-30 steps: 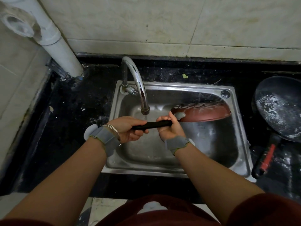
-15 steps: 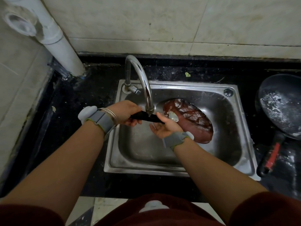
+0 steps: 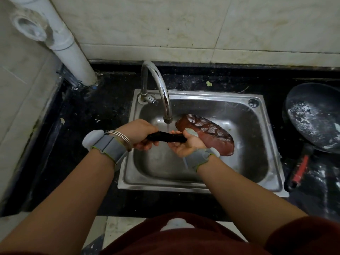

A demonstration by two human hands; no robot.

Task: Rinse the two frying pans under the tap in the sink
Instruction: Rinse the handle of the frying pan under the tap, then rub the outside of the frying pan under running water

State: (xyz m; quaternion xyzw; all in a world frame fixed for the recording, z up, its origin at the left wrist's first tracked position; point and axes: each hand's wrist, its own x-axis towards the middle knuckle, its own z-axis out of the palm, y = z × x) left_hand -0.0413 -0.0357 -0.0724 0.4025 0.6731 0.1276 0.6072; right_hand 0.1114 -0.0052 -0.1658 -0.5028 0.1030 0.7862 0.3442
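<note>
Both hands over the sink (image 3: 202, 186), on the black handle (image 3: 165, 138) of the red pan (image 3: 211, 138). L hand (image 3: 139, 134): knuckles up, fingers wrapped tight round the handle's free end. R hand (image 3: 185, 144): palm up, fingers curled round the handle from below, right beside the metal bracket where it meets the pan body. Pan body sits just past the R fingertips, tilted on edge inside the basin, w/ a wet red-brown face turned up. Water (image 3: 168, 127) from the tap (image 3: 161, 89) lands on the handle btwn the two sets of fingers. Black pan (image 3: 316, 116) is well apart from the R fingers, out on the dark counter (image 3: 103, 111) right of the sink, w/ white residue inside and its red-and-black grip pointing toward the person. Grey bands on both wrists, bangles on the L one
</note>
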